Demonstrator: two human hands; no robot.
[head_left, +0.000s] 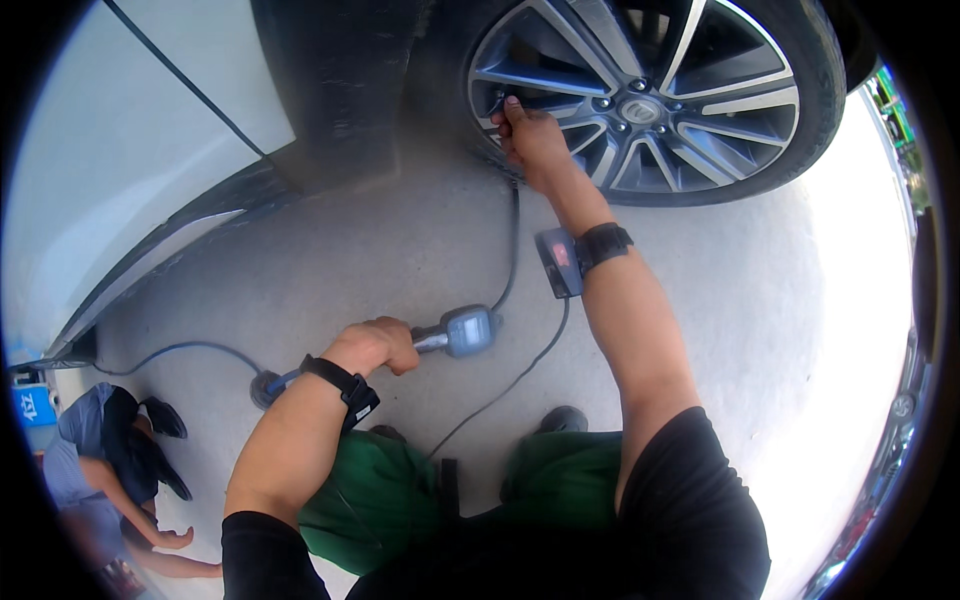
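My left hand (385, 345) is closed round the handle of a tire inflator (468, 331) with a boxy gauge head, held above the pavement. A dark hose (515, 240) runs from the gauge up to the lower edge of the car wheel (690, 148), where its end is lost from sight. At the left part of the wheel's rim, my right hand (530, 140) has thumb and fingers pinched together by the spokes. Whatever lies between those fingertips is too small to tell. The wheel has silver and black spokes and a black tire.
Left of the wheel is the white car body (150, 90) with its dark lower trim. A blue air hose (200, 345) trails leftward along the concrete floor (420, 230). At lower left a person (110, 450) crouches or sits near a blue sign (35, 403). Parked cars line the far right.
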